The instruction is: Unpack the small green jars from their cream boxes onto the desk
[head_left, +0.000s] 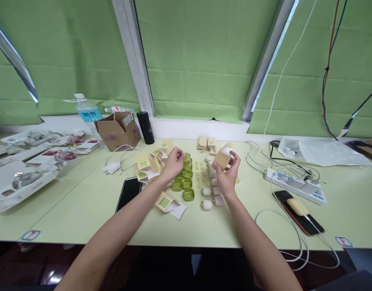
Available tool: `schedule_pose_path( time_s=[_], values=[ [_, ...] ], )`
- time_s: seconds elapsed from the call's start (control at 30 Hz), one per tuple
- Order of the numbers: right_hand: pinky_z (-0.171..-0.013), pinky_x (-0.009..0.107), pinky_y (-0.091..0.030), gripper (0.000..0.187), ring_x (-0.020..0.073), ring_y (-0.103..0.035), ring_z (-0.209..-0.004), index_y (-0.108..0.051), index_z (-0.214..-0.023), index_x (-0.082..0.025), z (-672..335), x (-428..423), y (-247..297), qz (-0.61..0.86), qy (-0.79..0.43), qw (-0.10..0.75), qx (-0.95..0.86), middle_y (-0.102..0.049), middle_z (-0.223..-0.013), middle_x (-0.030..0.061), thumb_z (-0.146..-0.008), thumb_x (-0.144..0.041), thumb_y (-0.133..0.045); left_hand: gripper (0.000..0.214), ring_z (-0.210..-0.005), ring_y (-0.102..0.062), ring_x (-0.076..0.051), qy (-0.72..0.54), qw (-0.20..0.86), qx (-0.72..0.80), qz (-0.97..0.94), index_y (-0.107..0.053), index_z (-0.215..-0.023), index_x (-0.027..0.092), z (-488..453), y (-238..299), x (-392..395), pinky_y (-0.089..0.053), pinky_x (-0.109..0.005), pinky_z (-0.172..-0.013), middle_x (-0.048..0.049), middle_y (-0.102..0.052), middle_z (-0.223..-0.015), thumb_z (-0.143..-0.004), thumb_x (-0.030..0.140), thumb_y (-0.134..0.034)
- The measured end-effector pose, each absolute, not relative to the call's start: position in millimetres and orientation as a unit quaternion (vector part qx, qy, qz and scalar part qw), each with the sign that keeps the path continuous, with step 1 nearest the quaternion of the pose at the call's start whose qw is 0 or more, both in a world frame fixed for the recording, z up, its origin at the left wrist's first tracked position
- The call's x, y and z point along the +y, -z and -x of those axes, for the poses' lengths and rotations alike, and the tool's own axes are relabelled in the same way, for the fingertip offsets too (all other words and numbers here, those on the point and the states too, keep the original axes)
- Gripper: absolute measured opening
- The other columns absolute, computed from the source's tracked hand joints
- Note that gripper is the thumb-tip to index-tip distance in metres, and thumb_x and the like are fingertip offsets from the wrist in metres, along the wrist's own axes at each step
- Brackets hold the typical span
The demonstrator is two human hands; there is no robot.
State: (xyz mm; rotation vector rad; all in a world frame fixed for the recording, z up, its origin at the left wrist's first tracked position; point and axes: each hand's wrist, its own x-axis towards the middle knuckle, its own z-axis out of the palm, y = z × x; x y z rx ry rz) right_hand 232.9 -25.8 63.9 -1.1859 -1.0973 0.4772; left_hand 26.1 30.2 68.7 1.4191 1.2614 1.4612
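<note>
My left hand (173, 165) is closed in a pinch at the edge of a small green container (187, 159), above rows of similar green square cups (188, 195). In my right hand (228, 174) is a small yellowish cardboard box (222, 158) with its flaps up, gripped between thumb and fingers. Beneath and beside that hand stand two columns of small white and pale pink rounded pieces (207, 205). Tiny yellow pieces (199, 174) lie in two lines between the cups and the rounded pieces. An opened box with a green window (165, 203) lies nearest me, its white flap spread.
More opened boxes (145, 165) lie left, near a dark phone (129, 193). Behind stand a brown carton (118, 133), a black cylinder (146, 127) and a water bottle (88, 113). On the right are a power strip (295, 186), loose cables and another phone (313, 223).
</note>
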Motion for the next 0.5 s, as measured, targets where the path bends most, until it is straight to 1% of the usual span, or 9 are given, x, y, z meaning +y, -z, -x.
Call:
schedule_pose_path(
  time_s=[0.07,0.17,0.2,0.37,0.5],
  values=[
    [-0.078,0.033,-0.051,0.072,0.0234,-0.058,-0.109,-0.042,-0.141,-0.030,-232.4,-25.6,-63.9,0.519,-0.208,0.672,-0.486,-0.058,-0.125,0.0072,-0.077,-0.036,-0.075,0.016,-0.082,-0.066,-0.018,-0.524,0.334,0.500,-0.603,-0.053,-0.085,0.022,-33.1,-73.2,49.8,-0.051,-0.030,-0.076,-0.0013,-0.068,-0.081,-0.089,0.028,-0.066],
    [-0.080,0.033,-0.051,0.071,0.0230,-0.059,-0.109,-0.043,-0.140,-0.030,-232.4,-25.1,-63.0,0.516,-0.195,0.678,-0.486,-0.057,-0.125,0.0072,-0.077,-0.036,-0.075,0.014,-0.077,-0.059,-0.017,-0.447,0.276,0.554,-0.646,-0.049,-0.083,0.022,-49.2,-77.4,82.2,-0.047,-0.029,-0.076,0.0002,-0.062,-0.077,-0.092,0.020,-0.060],
    [-0.080,0.033,-0.052,0.071,0.0230,-0.059,-0.109,-0.042,-0.140,-0.030,-232.5,-24.9,-62.8,0.517,-0.192,0.679,-0.485,-0.057,-0.126,0.0074,-0.077,-0.036,-0.075,0.015,-0.077,-0.058,-0.016,-0.433,0.274,0.560,-0.650,-0.048,-0.082,0.022,-55.6,-77.4,92.6,-0.047,-0.029,-0.076,0.0002,-0.061,-0.078,-0.092,0.019,-0.059],
    [-0.078,0.032,-0.053,0.074,0.0230,-0.059,-0.109,-0.041,-0.141,-0.029,-233.8,-23.8,-63.5,0.520,-0.194,0.684,-0.473,-0.056,-0.127,0.0087,-0.077,-0.040,-0.075,0.021,-0.077,-0.055,-0.017,-0.389,0.274,0.581,-0.660,-0.048,-0.077,0.022,-85.0,-67.4,133.5,-0.046,-0.029,-0.079,0.0005,-0.058,-0.078,-0.088,0.017,-0.065],
    [-0.081,0.033,-0.052,0.072,0.0228,-0.059,-0.107,-0.041,-0.141,-0.028,-234.2,-22.7,-63.6,0.512,-0.189,0.696,-0.467,-0.056,-0.124,0.0083,-0.078,-0.040,-0.075,0.022,-0.079,-0.056,-0.018,-0.357,0.279,0.596,-0.663,-0.051,-0.077,0.021,-95.0,-54.6,149.7,-0.046,-0.029,-0.079,-0.0002,-0.060,-0.078,-0.084,0.020,-0.072]
  ],
)
